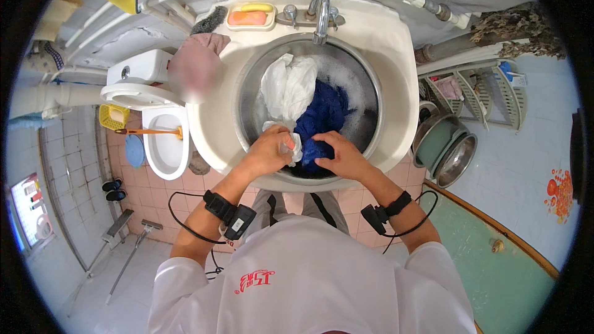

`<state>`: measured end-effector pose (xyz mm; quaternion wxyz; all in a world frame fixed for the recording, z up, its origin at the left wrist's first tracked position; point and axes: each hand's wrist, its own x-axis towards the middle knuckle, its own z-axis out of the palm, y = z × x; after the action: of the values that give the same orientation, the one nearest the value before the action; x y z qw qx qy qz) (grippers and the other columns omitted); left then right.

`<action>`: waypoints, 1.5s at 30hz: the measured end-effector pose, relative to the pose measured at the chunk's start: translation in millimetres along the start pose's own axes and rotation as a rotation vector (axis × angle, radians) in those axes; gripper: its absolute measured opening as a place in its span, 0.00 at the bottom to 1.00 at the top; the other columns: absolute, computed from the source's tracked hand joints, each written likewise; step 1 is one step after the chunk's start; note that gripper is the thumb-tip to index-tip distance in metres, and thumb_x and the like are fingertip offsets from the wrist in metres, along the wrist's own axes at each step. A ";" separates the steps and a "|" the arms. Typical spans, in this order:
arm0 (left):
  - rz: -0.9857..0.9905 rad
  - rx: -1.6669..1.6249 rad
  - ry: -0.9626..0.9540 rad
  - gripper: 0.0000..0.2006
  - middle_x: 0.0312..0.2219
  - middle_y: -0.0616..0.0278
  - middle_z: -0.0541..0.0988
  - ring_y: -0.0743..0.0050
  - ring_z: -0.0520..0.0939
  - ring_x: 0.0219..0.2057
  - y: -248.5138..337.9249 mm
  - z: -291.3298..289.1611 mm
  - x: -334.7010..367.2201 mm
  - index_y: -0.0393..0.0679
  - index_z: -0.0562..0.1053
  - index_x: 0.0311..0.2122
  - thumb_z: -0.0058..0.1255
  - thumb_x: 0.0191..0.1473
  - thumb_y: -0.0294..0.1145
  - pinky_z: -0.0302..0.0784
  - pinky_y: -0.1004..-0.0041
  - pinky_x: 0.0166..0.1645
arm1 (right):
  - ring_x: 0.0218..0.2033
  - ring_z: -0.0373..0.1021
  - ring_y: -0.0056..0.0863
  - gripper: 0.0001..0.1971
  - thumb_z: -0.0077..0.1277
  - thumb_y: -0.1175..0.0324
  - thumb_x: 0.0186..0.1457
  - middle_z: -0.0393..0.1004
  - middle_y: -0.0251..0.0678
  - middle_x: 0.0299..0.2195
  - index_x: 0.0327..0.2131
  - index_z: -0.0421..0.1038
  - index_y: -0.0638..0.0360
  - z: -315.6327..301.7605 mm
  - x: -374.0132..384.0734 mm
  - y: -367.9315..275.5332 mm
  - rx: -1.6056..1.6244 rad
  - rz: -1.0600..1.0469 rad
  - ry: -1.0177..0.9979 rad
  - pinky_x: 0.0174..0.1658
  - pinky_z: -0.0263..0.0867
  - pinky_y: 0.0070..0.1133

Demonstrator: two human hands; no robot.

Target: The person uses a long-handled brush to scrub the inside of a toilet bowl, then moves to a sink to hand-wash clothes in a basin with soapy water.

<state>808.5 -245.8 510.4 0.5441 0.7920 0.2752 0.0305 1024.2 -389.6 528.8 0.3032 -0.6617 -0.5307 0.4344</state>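
A steel basin (247, 76) sits in the white washbasin, holding sudsy water and wet laundry. White cloth (289, 88) lies bunched on its left side, rising above the suds. Dark blue cloth (326, 109) fills the middle and right, partly under water. At the basin's near left, my left hand (272, 149) is closed on a bunched end of the white cloth. My right hand (341, 156) is at the near rim, its thumb and fingers curled round a fold of the blue cloth. The faucet (320, 12) hangs over the far rim.
A soap dish (250, 17) with yellow and orange bars stands on the washbasin's back ledge. A pinkish cloth (198, 65) hangs over its left edge, near the toilet (167, 142). Stacked basins (447, 148) and a corner rack (479, 93) are at the right.
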 end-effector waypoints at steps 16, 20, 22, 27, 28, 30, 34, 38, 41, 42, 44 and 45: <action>-0.210 -0.019 0.254 0.27 0.40 0.41 0.77 0.37 0.78 0.43 -8.8 -18.3 126.4 0.37 0.69 0.47 0.64 0.42 0.39 0.72 0.56 0.50 | 0.49 0.71 0.50 0.31 0.62 0.52 0.48 0.72 0.60 0.48 0.49 0.71 0.67 -16.6 118.3 41.9 0.051 0.224 0.389 0.52 0.67 0.35; -0.052 0.206 0.217 0.28 0.48 0.37 0.69 0.34 0.72 0.50 15.0 -5.9 45.0 0.35 0.65 0.47 0.62 0.38 0.27 0.71 0.56 0.52 | 0.47 0.71 0.52 0.29 0.61 0.66 0.48 0.70 0.57 0.47 0.52 0.62 0.63 -6.3 38.4 5.6 -0.002 0.160 0.370 0.51 0.67 0.37; -0.045 0.337 0.209 0.30 0.53 0.38 0.64 0.33 0.67 0.54 16.2 8.7 32.3 0.35 0.64 0.49 0.62 0.40 0.30 0.69 0.51 0.54 | 0.60 0.54 0.60 0.45 0.61 0.72 0.46 0.54 0.59 0.59 0.65 0.46 0.60 0.1 28.8 5.6 -0.206 0.033 0.300 0.59 0.59 0.42; -0.200 0.666 0.142 0.33 0.59 0.43 0.56 0.32 0.59 0.59 -6.9 35.2 48.7 0.35 0.62 0.54 0.60 0.46 0.41 0.65 0.35 0.53 | 0.58 0.52 0.65 0.50 0.61 0.65 0.47 0.53 0.56 0.58 0.68 0.40 0.56 30.8 64.7 32.4 -0.628 0.059 0.192 0.55 0.59 0.52; -0.227 0.634 0.149 0.32 0.58 0.43 0.56 0.33 0.60 0.58 -16.5 38.3 55.8 0.36 0.63 0.54 0.59 0.46 0.41 0.66 0.36 0.51 | 0.58 0.54 0.64 0.50 0.61 0.64 0.47 0.54 0.56 0.58 0.68 0.40 0.55 31.6 75.3 33.1 -0.625 0.120 0.120 0.54 0.60 0.52; -0.277 0.571 0.170 0.30 0.57 0.44 0.57 0.35 0.62 0.55 -31.9 42.1 75.5 0.37 0.64 0.53 0.59 0.46 0.39 0.69 0.39 0.48 | 0.56 0.56 0.61 0.49 0.60 0.62 0.48 0.55 0.55 0.57 0.68 0.41 0.54 25.4 100.0 33.2 -0.623 0.238 -0.021 0.51 0.62 0.53; -0.300 0.451 0.292 0.23 0.45 0.43 0.71 0.41 0.75 0.42 -57.4 36.0 119.1 0.38 0.69 0.48 0.58 0.45 0.35 0.74 0.50 0.42 | 0.50 0.64 0.57 0.34 0.59 0.59 0.48 0.66 0.53 0.50 0.58 0.61 0.55 19.9 146.7 65.6 -0.648 0.158 0.102 0.46 0.68 0.46; -0.592 0.328 -0.118 0.19 0.40 0.39 0.79 0.40 0.78 0.47 -43.2 -6.0 176.5 0.38 0.78 0.45 0.47 0.52 0.39 0.74 0.50 0.49 | 0.44 0.73 0.50 0.21 0.52 0.60 0.53 0.75 0.56 0.43 0.49 0.69 0.58 -9.1 200.9 56.5 -0.584 0.418 -0.004 0.47 0.68 0.40; -0.577 0.136 0.220 0.23 0.47 0.37 0.75 0.37 0.76 0.51 -35.2 -20.5 178.4 0.41 0.73 0.54 0.49 0.52 0.36 0.71 0.51 0.54 | 0.45 0.73 0.44 0.22 0.52 0.64 0.52 0.74 0.57 0.41 0.49 0.70 0.63 -23.7 201.3 72.9 -0.173 0.489 0.236 0.48 0.68 0.31; -0.441 0.062 0.311 0.25 0.50 0.37 0.72 0.37 0.74 0.52 -33.6 -23.2 171.0 0.43 0.71 0.55 0.51 0.51 0.34 0.71 0.52 0.55 | 0.45 0.73 0.44 0.24 0.52 0.64 0.52 0.74 0.55 0.43 0.52 0.68 0.62 -23.3 195.7 72.0 -0.023 0.414 0.303 0.49 0.67 0.32; -0.183 -0.098 0.459 0.29 0.55 0.36 0.67 0.35 0.72 0.54 -13.6 -21.6 131.2 0.46 0.67 0.58 0.54 0.48 0.31 0.69 0.53 0.57 | 0.45 0.73 0.46 0.29 0.54 0.65 0.52 0.73 0.53 0.47 0.58 0.64 0.61 -24.5 149.6 45.0 0.278 0.297 0.424 0.51 0.66 0.34; -0.109 -0.064 0.409 0.31 0.57 0.38 0.63 0.35 0.71 0.54 -2.9 -24.6 113.0 0.47 0.66 0.59 0.56 0.47 0.30 0.69 0.54 0.57 | 0.45 0.72 0.45 0.30 0.55 0.64 0.52 0.73 0.51 0.47 0.59 0.64 0.61 -26.6 129.4 26.5 0.299 0.228 0.433 0.52 0.65 0.33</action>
<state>894.4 -171.3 489.4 0.5027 0.7356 0.4211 0.1700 1067.4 -269.7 484.9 0.4529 -0.7424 -0.3061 0.3875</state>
